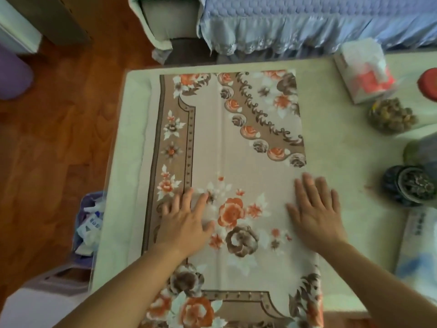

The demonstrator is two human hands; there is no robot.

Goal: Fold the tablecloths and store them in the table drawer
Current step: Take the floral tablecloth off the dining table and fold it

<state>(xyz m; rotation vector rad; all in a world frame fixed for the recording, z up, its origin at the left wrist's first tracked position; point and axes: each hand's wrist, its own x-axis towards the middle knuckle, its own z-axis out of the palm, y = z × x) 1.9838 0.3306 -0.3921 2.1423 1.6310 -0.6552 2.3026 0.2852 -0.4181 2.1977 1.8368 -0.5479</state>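
Note:
A floral tablecloth (236, 147) with orange and brown roses lies folded into a long strip on the table (331, 143), running from the far edge to the near edge, where it hangs over. A pale cloth shows beneath it along its left side. My left hand (186, 221) lies flat on the cloth's left part, fingers spread. My right hand (314, 209) presses flat on the cloth's right edge. No drawer is in view.
On the table's right side stand a tissue box (365, 69), a red lid (429, 84), a jar of brown bits (391, 116) and a dark patterned jar (406, 185). A bin (88, 223) sits on the wooden floor at left. A blue-skirted bed (307, 22) lies beyond.

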